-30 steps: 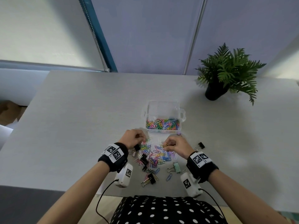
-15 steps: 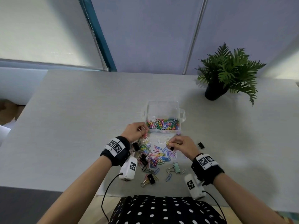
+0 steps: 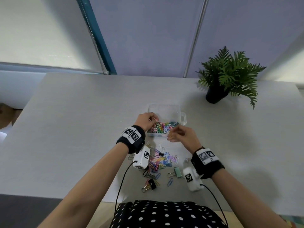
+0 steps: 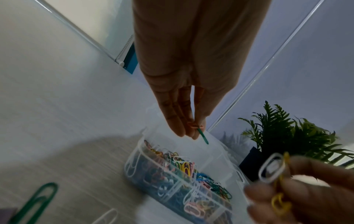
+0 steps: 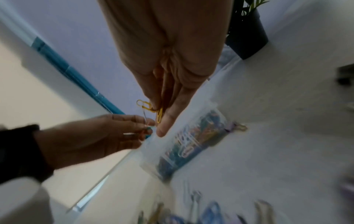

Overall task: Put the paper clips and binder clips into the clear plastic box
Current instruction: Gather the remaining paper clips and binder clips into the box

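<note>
The clear plastic box stands mid-table, its near compartment full of coloured paper clips. My left hand hovers over the box's left end and pinches a pink and a green paper clip. My right hand is at the box's near right edge, pinching yellow and white paper clips. A loose pile of paper clips lies on the table between my wrists. A mint binder clip and black binder clips lie closer to me.
A potted fern stands at the back right of the grey table. The table's near edge runs just in front of my body. A small pale clip lies by my right wrist.
Both hands lifted from the loose pile and moved forward with clips pinched. The left hand now hangs over the box, and the right hand has reached its near edge.
</note>
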Motion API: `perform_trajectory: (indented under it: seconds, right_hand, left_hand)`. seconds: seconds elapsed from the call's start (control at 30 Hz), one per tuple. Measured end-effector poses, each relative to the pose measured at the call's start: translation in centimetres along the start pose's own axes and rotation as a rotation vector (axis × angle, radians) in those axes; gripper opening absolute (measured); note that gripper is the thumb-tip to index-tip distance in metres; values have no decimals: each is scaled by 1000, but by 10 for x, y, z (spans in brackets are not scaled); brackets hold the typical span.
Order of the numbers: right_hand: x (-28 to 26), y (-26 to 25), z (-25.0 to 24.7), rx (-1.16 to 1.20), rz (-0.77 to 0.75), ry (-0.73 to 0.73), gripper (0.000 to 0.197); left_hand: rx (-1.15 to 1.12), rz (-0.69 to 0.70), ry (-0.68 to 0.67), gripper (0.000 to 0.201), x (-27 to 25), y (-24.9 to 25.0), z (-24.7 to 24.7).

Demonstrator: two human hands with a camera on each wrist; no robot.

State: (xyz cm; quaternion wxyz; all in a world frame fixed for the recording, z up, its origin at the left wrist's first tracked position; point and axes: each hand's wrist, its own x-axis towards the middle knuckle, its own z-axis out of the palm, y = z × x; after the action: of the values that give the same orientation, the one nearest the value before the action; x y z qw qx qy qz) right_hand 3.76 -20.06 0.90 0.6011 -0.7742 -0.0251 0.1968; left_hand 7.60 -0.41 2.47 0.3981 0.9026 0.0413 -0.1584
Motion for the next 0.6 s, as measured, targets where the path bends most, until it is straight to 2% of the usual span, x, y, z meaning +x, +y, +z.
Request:
perform_trajectory:
  seconds: [0.13, 0.23, 0.3, 0.37, 0.4, 0.47, 0.6]
  right_hand:
    - [26, -18, -2, -17, -63, 58, 12]
    - [35, -22, 0, -386, -129, 5, 21]
    - [32, -24, 2, -587, -191, 1, 27]
    - [21, -24, 5, -657, -289, -3, 22]
    - [14, -21, 8, -672, -325, -48, 19]
    - [-1, -12, 18, -740, -340, -208, 16]
    - [-23, 14, 39, -1080, -313, -441, 20]
  left_hand:
    - [34, 38, -25, 26, 1, 1, -7]
    - [129, 89, -124, 30, -5, -1, -14]
    - [162, 141, -89, 31, -15, -5, -18]
    - [151, 193, -32, 29, -30, -11, -19]
    - [154, 200, -38, 27, -37, -16, -17]
    - [224, 191, -137, 23, -54, -25, -7]
    - [447, 215, -325, 20, -77, -34, 29]
